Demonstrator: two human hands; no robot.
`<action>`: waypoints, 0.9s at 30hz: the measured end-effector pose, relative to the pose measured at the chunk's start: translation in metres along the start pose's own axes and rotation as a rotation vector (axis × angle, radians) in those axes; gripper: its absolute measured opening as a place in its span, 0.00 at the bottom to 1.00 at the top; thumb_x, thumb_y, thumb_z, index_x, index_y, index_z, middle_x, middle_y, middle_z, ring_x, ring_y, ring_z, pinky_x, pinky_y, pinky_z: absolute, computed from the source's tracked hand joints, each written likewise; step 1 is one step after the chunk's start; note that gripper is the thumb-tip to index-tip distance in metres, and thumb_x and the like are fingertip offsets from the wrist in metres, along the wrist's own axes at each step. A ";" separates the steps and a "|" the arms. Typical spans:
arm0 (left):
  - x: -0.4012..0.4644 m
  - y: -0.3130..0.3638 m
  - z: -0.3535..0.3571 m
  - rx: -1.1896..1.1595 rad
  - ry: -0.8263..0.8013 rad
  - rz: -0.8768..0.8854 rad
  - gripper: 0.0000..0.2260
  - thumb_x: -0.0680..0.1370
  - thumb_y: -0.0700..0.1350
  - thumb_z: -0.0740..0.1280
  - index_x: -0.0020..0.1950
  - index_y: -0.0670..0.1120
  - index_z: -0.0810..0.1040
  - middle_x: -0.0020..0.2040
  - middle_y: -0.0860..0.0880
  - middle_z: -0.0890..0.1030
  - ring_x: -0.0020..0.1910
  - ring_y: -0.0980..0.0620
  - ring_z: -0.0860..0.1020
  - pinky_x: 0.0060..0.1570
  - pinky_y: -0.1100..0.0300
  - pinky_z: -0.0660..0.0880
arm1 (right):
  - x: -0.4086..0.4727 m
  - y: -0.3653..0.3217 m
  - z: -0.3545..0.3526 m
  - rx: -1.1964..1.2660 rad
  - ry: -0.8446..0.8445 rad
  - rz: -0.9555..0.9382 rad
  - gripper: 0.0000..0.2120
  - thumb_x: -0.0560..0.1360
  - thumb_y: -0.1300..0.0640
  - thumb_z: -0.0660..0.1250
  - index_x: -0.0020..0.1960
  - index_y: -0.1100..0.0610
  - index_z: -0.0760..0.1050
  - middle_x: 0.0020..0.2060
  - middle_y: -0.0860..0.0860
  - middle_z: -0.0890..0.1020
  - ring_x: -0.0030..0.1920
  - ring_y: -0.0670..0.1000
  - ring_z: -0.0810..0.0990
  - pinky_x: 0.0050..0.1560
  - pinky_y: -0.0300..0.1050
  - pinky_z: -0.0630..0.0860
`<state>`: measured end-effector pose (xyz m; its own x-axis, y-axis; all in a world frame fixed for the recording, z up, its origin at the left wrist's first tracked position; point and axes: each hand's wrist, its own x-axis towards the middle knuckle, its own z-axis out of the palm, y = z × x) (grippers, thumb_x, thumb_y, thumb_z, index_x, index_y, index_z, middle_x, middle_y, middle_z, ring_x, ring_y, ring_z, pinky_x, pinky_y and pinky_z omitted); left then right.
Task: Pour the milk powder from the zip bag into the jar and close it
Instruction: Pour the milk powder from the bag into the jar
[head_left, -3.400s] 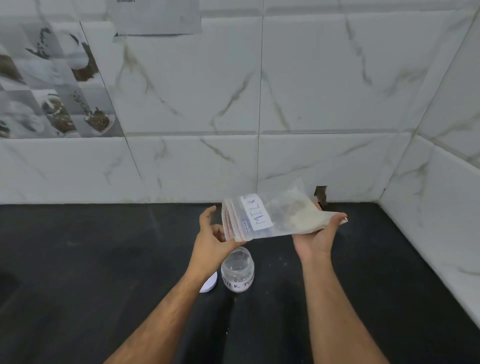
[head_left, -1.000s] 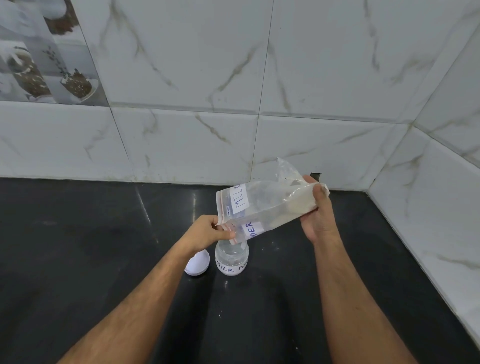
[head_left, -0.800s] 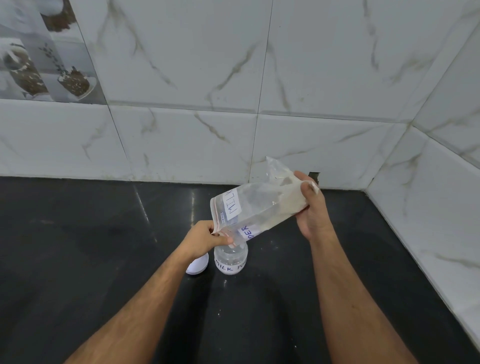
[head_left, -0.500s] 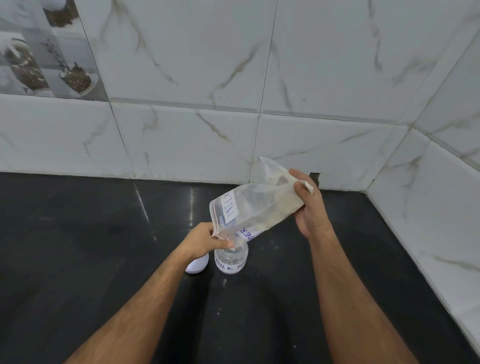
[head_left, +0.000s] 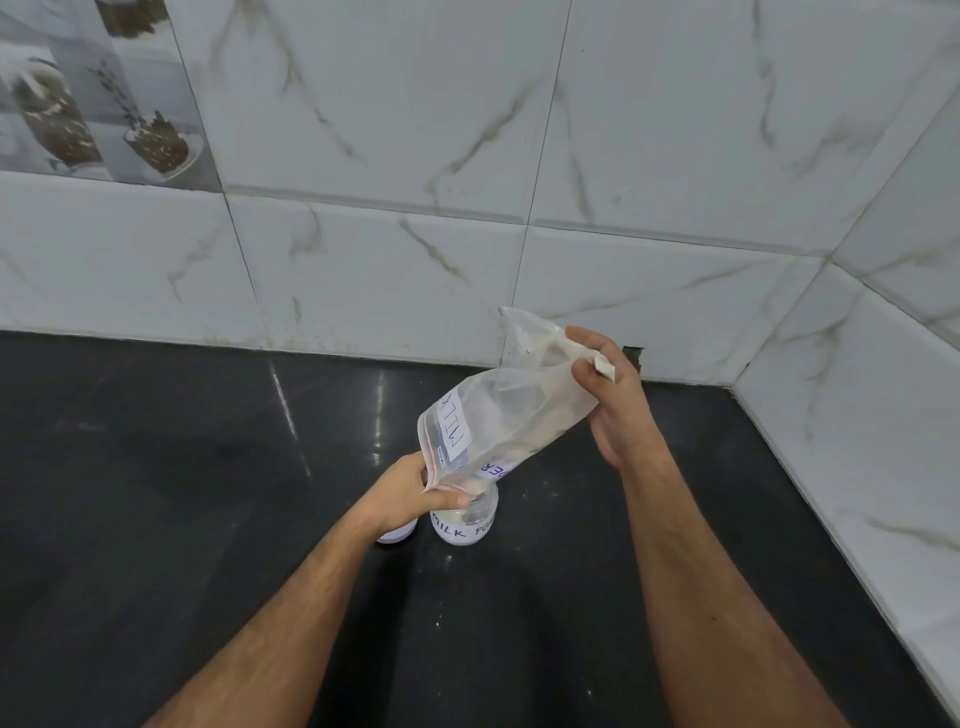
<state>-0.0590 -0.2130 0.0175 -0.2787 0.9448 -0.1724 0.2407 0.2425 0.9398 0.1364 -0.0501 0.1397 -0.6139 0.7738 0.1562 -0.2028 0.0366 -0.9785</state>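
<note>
A clear zip bag (head_left: 511, 415) labelled MILK is tilted with its open mouth down over the small clear jar (head_left: 464, 526), which stands on the black counter and has white powder in its bottom. My left hand (head_left: 415, 493) pinches the bag's mouth just above the jar's opening. My right hand (head_left: 610, 400) grips the bag's raised bottom corner, higher and to the right. Pale powder lies along the bag's lower side. The jar's white lid (head_left: 397, 534) lies on the counter left of the jar, mostly hidden by my left wrist.
The black counter (head_left: 182, 493) stretches left and toward me. White marble tile walls (head_left: 623, 182) close the back and right side, meeting in a corner at the far right. A few powder specks dot the counter near the jar.
The bag tipped from nearly level to steeply mouth-down. My right hand lifted its bottom while my left hand brought the mouth down to the jar. White powder now shows in the jar.
</note>
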 end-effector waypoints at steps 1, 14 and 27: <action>-0.001 -0.001 0.001 0.001 0.005 0.008 0.21 0.71 0.43 0.79 0.62 0.53 0.80 0.57 0.58 0.85 0.57 0.60 0.82 0.59 0.60 0.77 | 0.000 -0.001 0.001 -0.005 -0.002 -0.003 0.32 0.59 0.40 0.80 0.59 0.50 0.78 0.54 0.48 0.82 0.54 0.49 0.81 0.52 0.44 0.78; -0.005 -0.007 0.009 0.096 -0.005 0.066 0.32 0.69 0.57 0.77 0.71 0.60 0.71 0.65 0.59 0.79 0.65 0.57 0.78 0.68 0.47 0.74 | 0.000 -0.005 0.004 -0.030 -0.016 -0.021 0.24 0.63 0.46 0.75 0.57 0.50 0.79 0.51 0.45 0.83 0.51 0.45 0.82 0.50 0.39 0.78; -0.008 -0.006 0.013 0.164 -0.003 0.066 0.37 0.69 0.62 0.76 0.74 0.62 0.65 0.67 0.62 0.78 0.65 0.57 0.77 0.66 0.47 0.75 | 0.000 -0.003 -0.001 -0.058 -0.046 -0.023 0.22 0.63 0.48 0.75 0.57 0.50 0.79 0.48 0.42 0.84 0.51 0.45 0.81 0.52 0.41 0.77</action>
<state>-0.0466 -0.2195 0.0093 -0.2544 0.9604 -0.1134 0.4065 0.2126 0.8886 0.1374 -0.0496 0.1429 -0.6443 0.7424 0.1837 -0.1739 0.0917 -0.9805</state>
